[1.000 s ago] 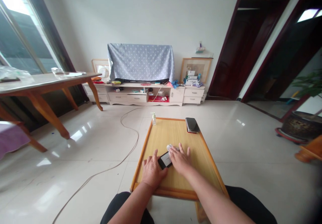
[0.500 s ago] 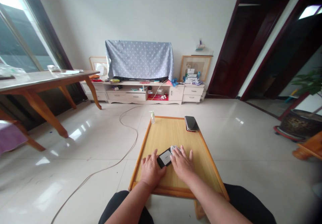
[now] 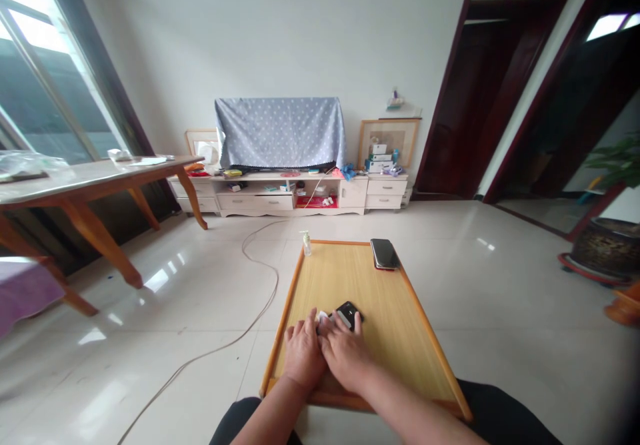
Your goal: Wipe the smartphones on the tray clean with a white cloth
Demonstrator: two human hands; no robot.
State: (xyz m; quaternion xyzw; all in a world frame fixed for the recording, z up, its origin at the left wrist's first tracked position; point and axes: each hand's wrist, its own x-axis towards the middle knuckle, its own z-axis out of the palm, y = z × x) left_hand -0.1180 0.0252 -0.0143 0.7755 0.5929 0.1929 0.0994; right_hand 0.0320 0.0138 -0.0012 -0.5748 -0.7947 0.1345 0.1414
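A black smartphone (image 3: 351,311) lies slantwise on the small wooden table (image 3: 400,358), its middle and near left part mostly covered by my hands. My left hand (image 3: 303,351) grips the phone at its left end, with the fingers along the edge. Across the screen lies my right hand (image 3: 345,358), its fingers pressing a crumpled white tissue or cloth (image 3: 323,315) near the left end. My two hands touch each other there.
At the table's far right corner sit stacked phones (image 3: 384,253). A small pump bottle (image 3: 307,243) stands at the far left corner. A cable (image 3: 240,337) runs over the floor, and a larger table (image 3: 100,171) stands on the left.
My right hand and the white cloth have slid leftward along the phone, from its right end to its left end. The view has tilted up slightly.
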